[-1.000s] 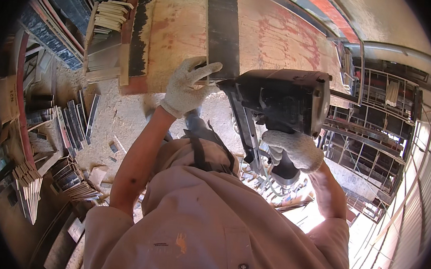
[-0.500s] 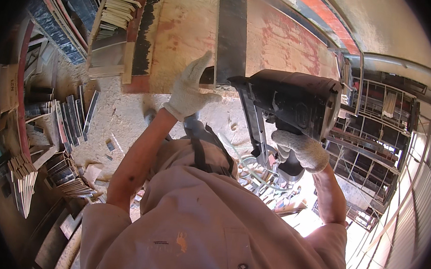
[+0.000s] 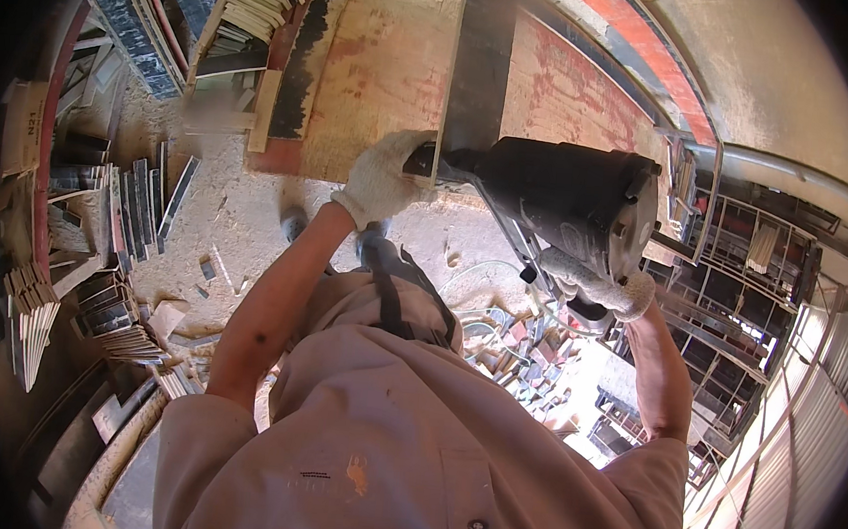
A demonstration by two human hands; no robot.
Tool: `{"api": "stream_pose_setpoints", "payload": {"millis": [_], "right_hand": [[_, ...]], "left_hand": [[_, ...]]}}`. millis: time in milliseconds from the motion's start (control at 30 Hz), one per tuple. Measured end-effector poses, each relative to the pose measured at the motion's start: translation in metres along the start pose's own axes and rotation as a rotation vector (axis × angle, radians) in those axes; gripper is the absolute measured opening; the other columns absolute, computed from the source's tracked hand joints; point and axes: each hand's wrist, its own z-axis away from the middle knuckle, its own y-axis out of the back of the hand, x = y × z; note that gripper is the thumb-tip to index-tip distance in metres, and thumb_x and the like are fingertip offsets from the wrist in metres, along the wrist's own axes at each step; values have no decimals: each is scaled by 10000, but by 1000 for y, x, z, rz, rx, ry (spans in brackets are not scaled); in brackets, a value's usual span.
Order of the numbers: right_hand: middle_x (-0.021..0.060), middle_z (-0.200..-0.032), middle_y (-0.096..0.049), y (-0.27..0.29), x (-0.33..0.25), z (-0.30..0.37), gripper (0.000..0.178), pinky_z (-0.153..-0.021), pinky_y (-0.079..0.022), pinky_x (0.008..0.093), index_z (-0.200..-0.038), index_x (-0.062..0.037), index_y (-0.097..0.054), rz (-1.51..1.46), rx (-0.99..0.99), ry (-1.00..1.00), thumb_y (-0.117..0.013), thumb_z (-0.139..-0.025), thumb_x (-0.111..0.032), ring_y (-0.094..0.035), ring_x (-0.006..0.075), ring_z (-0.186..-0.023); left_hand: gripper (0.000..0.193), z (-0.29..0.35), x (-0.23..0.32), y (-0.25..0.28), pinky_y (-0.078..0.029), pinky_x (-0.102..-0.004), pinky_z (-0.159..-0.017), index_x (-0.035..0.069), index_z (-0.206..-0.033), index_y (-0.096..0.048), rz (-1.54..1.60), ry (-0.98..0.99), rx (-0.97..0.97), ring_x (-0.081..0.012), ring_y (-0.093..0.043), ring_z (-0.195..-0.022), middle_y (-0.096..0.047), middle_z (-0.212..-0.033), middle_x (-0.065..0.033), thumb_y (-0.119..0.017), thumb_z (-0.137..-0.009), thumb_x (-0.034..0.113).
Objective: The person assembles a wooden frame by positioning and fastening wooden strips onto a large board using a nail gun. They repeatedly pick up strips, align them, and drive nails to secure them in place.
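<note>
Gripping the black power saw [image 3: 570, 211], lying left-right, both gloved hands, left hand [image 3: 383, 178] and right hand [image 3: 604, 287], have carried it farther along the plywood board [image 3: 378, 75].

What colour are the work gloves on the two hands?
White, somewhat soiled: left glove, right glove. The head view shows them best.

Stacked wood strips [image 3: 32, 321] and metal racks [image 3: 737, 286] flank the sawdust-covered floor [image 3: 221, 211].
</note>
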Motion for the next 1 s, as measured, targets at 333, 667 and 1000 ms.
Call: {"api": "stream_pose_setpoints", "payload": {"millis": [333, 667, 1000], "right_hand": [[151, -1295, -552, -30, -28, -7, 484, -807, -513, 276, -1422, -75, -460, 191, 147, -79, -626, -967, -93, -614, 155, -1018], [116, -1152, -564, -54, -24, -7, 404, -737, -492, 272, -1340, -70, -494, 181, 224, -84, -630, -963, -127, -588, 141, -907], [82, -1009, -576, -31, -33, 1, 331, -666, -471, 268, -1258, -65, -528, 171, 235, -99, -635, -959, -161, -562, 128, -795]], "left_hand": [[803, -1, -3, 1, -480, -424, -1053, 125, -1378, -555, 61, 56, -25, -344, -585, -1244, -625, -1319, -130, -894, -658, 238], [606, -2, -5, 4, -506, -417, -998, 99, -1325, -597, 124, -34, 5, -358, -621, -1176, -654, -1260, -146, -795, -760, 194], [669, -4, -9, 4, -508, -432, -990, 41, -1313, -574, 54, -89, -19, -386, -630, -1137, -648, -1209, -191, -853, -751, 273]]}}
